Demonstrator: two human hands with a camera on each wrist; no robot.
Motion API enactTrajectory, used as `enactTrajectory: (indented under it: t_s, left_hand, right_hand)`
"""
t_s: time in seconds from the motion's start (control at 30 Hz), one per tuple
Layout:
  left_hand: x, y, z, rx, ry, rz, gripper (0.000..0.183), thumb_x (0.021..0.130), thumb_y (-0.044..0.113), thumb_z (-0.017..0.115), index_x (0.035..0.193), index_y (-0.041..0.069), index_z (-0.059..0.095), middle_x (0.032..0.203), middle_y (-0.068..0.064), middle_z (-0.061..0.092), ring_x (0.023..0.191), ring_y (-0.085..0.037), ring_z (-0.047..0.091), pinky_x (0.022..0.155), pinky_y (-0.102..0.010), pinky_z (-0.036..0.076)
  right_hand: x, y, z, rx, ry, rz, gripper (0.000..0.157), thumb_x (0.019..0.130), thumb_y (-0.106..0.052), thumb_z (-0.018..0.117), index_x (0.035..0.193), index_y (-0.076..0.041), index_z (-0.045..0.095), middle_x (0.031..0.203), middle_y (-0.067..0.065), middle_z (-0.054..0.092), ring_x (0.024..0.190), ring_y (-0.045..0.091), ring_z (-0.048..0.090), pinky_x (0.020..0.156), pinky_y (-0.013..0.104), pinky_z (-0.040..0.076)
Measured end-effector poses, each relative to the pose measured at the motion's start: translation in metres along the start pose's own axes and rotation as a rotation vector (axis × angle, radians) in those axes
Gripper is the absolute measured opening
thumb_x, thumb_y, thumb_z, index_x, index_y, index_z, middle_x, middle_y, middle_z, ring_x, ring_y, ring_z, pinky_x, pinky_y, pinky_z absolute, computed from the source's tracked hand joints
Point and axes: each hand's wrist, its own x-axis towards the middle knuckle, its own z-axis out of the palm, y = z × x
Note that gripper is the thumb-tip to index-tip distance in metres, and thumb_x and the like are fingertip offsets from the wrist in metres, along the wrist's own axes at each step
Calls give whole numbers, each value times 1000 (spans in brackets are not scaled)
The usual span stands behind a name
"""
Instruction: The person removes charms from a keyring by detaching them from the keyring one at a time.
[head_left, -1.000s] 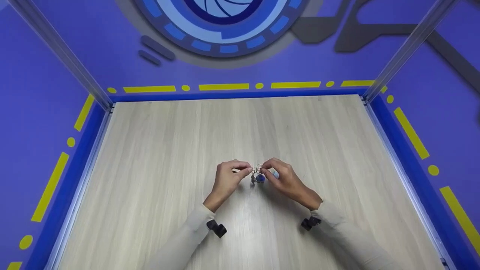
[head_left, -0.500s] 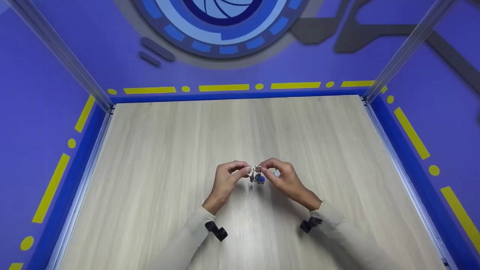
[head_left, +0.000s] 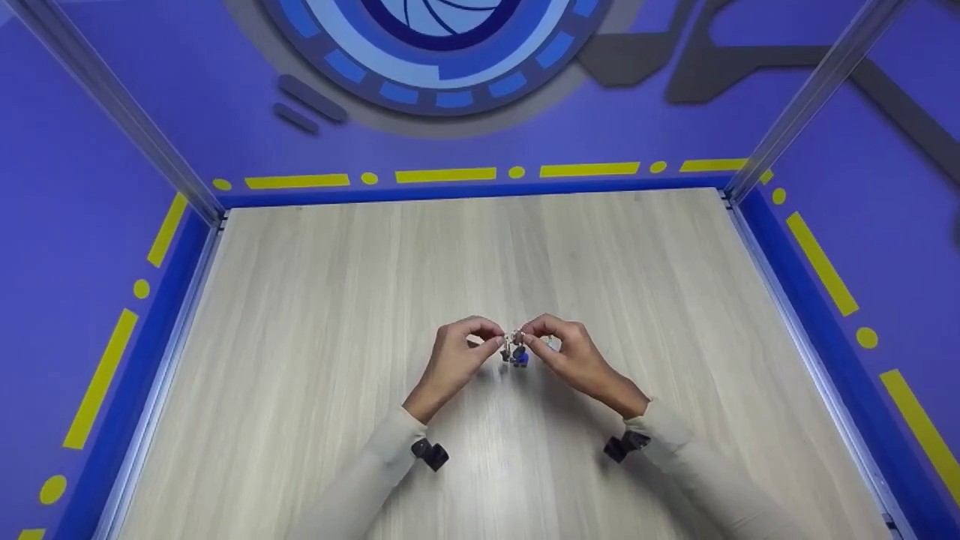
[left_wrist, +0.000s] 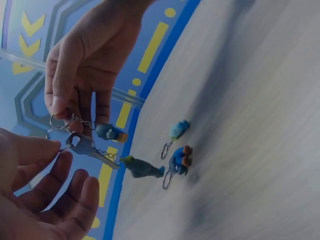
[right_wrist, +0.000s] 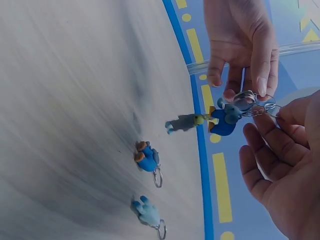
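My left hand (head_left: 454,356) pinches a metal ring between thumb and forefinger. A silver key (left_wrist: 86,146) and a keychain figure (left_wrist: 142,167) with a yellow-green head and grey body hang near that ring. Facing it, my right hand (head_left: 574,360) pinches another ring (right_wrist: 271,107), from whose chain a blue keychain figure with orange feet (right_wrist: 223,120) dangles. Both rings overlap between the fingertips; whether they are linked I cannot tell. Everything held hangs just above the table, small in the head view.
Two more keychains lie on the wooden table (head_left: 337,300): a blue figure with orange feet (right_wrist: 146,158) and a light-blue one (right_wrist: 148,212), each with a metal ring. Blue walls with yellow marks enclose the table's back and sides.
Both hands stay almost in place, still pinching the rings. The left fingertips shift slightly, and the hanging pieces swing a little.
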Motion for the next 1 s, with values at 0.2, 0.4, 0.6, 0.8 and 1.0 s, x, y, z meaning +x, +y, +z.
enactTrajectory:
  t_s: [0.2, 0.4, 0.6, 0.8, 1.0]
  left_hand:
    - [4, 5, 1, 140, -16, 110, 8, 99, 3, 80, 95, 10, 82, 92, 5, 77, 85, -9, 69, 75, -32, 61]
    - [6, 7, 1, 191, -16, 186, 8, 98, 2, 81, 96, 8, 83, 91, 2, 78, 82, -9, 69, 74, -36, 63]
    - [5, 9, 1, 186, -6, 203, 7, 98, 2, 81, 96, 8, 85, 91, 2, 79, 82, -9, 71, 74, -29, 61]
    - [6, 9, 2, 166, -7, 207, 8, 98, 3, 82, 95, 10, 85, 91, 3, 80, 82, -9, 71, 74, -32, 62]
    - [6, 7, 2, 60, 41, 147, 9, 96, 3, 84, 94, 12, 86, 92, 3, 80, 83, -10, 71, 75, -36, 62]
  right_hand:
    - [0, 1, -2, -35, -33, -12, 6, 107, -8, 72, 109, -7, 78, 103, 2, 81, 97, 18, 76, 90, 32, 59]
    - [1, 2, -2, -29, -49, -17, 7, 108, -6, 71, 108, -6, 78, 102, 6, 81, 95, 19, 75, 88, 31, 59]
    - [3, 1, -2, -31, -70, 0, 6, 107, -8, 72, 107, -6, 78, 102, 3, 80, 94, 17, 74, 88, 31, 58]
    - [4, 0, -3, -41, -78, 8, 6, 108, -12, 72, 107, -8, 77, 102, -1, 79, 96, 14, 73, 90, 32, 57]
    - [3, 2, -3, -12, -31, -42, 6, 107, -7, 73, 107, -8, 79, 101, 2, 80, 94, 16, 73, 90, 30, 56]
